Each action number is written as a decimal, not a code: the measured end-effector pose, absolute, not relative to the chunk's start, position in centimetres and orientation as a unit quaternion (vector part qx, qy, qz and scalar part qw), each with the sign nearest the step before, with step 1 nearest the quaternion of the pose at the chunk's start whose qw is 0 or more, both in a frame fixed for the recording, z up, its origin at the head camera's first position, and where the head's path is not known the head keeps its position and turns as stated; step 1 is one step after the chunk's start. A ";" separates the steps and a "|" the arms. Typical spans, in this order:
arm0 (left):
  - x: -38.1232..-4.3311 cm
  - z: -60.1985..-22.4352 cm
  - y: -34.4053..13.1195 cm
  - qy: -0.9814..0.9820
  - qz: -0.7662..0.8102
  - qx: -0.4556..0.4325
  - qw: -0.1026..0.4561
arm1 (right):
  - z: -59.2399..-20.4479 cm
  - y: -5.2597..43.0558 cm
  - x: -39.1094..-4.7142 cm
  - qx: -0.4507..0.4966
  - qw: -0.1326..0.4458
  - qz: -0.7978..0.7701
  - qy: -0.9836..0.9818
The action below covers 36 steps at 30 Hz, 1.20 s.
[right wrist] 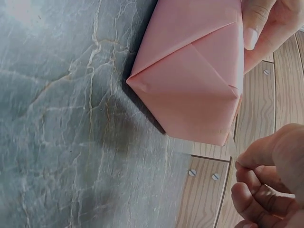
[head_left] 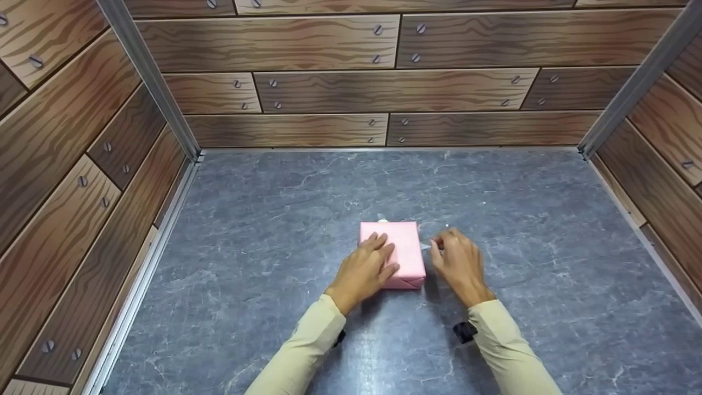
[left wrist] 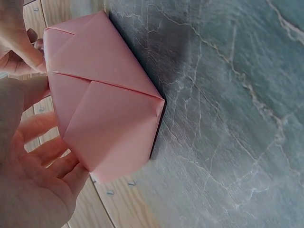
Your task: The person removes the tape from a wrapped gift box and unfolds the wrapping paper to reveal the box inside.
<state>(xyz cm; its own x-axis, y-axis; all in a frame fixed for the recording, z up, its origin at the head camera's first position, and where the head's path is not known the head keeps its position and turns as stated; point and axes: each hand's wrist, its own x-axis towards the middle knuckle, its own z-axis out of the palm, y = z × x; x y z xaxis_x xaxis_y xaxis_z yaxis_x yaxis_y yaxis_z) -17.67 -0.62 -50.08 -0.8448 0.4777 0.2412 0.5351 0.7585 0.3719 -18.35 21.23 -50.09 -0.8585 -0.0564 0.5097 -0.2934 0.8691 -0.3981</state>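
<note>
A box wrapped in pink paper [head_left: 403, 247] lies on the table, its folded end flaps facing me, seen close in the left wrist view on the pink wrapping [left wrist: 109, 90]. My left hand [head_left: 364, 269] rests on top of it with fingers spread over the left part. To the box's right, my right hand [head_left: 458, 263] pinches a small strip of clear tape [head_left: 425, 246] between thumb and forefinger. The strip reaches toward the box's right edge. In the right wrist view the right hand [right wrist: 270, 175] has its other fingers curled in.
The table [head_left: 263, 230] has a grey marbled surface. A small pale object [head_left: 383, 220] peeks out behind the box, mostly hidden. Wood-patterned panels [head_left: 329, 90] close off the back and both sides, with metal rails [head_left: 145, 296] along the edges.
</note>
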 end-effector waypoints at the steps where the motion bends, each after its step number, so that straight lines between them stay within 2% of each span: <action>1: -17.7 -50.1 -0.6 -0.935 -0.218 -0.272 0.066 | -50.2 21.3 -18.3 0.092 0.249 0.240 -0.934; 24: -17.6 -50.0 -0.5 -0.937 -0.223 -0.265 0.052 | -50.9 22.2 -18.1 0.057 0.241 0.240 -0.939; 36: -17.6 -50.0 -0.6 -0.934 -0.226 -0.270 0.062 | -51.2 22.5 -17.9 0.058 0.202 0.241 -0.948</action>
